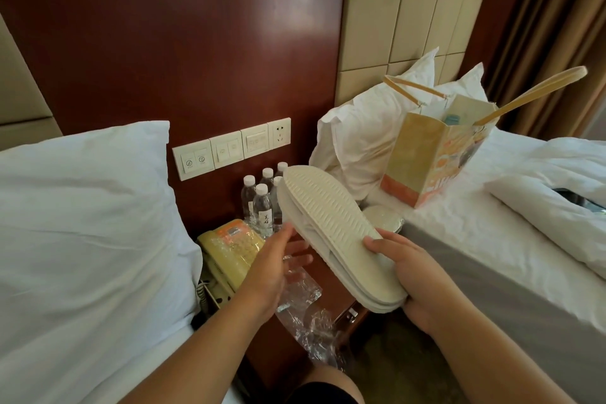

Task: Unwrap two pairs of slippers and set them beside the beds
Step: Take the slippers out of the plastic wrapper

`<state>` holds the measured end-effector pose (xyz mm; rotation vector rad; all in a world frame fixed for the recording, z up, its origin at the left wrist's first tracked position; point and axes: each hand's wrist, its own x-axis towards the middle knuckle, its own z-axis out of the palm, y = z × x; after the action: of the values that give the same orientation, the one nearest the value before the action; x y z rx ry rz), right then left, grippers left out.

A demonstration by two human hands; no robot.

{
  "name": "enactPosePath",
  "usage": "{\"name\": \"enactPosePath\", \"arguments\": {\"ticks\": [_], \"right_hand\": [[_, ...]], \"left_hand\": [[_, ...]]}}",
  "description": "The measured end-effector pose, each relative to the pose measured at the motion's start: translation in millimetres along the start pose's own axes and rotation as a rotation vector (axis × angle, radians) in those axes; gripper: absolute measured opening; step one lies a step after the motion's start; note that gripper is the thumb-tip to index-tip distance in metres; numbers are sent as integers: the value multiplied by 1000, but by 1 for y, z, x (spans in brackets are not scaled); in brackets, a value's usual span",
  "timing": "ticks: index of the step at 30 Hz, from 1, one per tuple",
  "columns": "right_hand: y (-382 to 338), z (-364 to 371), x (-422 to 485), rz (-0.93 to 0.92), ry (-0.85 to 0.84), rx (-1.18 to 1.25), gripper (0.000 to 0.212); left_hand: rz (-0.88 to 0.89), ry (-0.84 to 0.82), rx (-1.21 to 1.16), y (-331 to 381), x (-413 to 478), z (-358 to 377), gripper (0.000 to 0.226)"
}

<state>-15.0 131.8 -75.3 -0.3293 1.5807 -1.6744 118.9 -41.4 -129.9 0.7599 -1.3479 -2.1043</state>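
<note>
A pair of cream slippers (331, 223), stacked sole up with ribbed tread showing, is held over the nightstand between the two beds. My right hand (410, 279) grips the near end of the pair, thumb on the sole. My left hand (278, 269) touches the pair's left edge with thumb and fingertips, while a crumpled clear plastic wrapper (305, 311) hangs from its fingers. A second white wrapped item (382, 220) lies on the nightstand behind the slippers; what it is I cannot tell.
Left bed with a white pillow (82, 207); right bed (475, 239) with pillows, a rumpled duvet and a paper gift bag (433, 157). Water bottles (262, 203) and a plastic-covered phone (229, 252) crowd the nightstand. A switch panel (229, 147) is on the wooden wall.
</note>
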Motion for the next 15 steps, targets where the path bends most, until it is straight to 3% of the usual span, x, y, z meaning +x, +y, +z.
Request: {"name": "enactPosePath", "arguments": {"ticks": [3, 6, 11, 14, 15], "right_hand": [[9, 11, -5, -30, -33, -37, 18], [16, 22, -11, -105, 32, -203, 26], [21, 31, -20, -335, 54, -611, 64], [18, 36, -32, -434, 69, -932, 106], [16, 37, -34, -475, 96, -1012, 111]], "left_hand": [[65, -144, -35, 7, -12, 15, 45], [104, -120, 17, 7, -19, 19, 43], [189, -85, 208, 6, -25, 19, 49], [295, -60, 318, 9, -29, 19, 47], [326, -60, 338, 11, -30, 19, 50]]}}
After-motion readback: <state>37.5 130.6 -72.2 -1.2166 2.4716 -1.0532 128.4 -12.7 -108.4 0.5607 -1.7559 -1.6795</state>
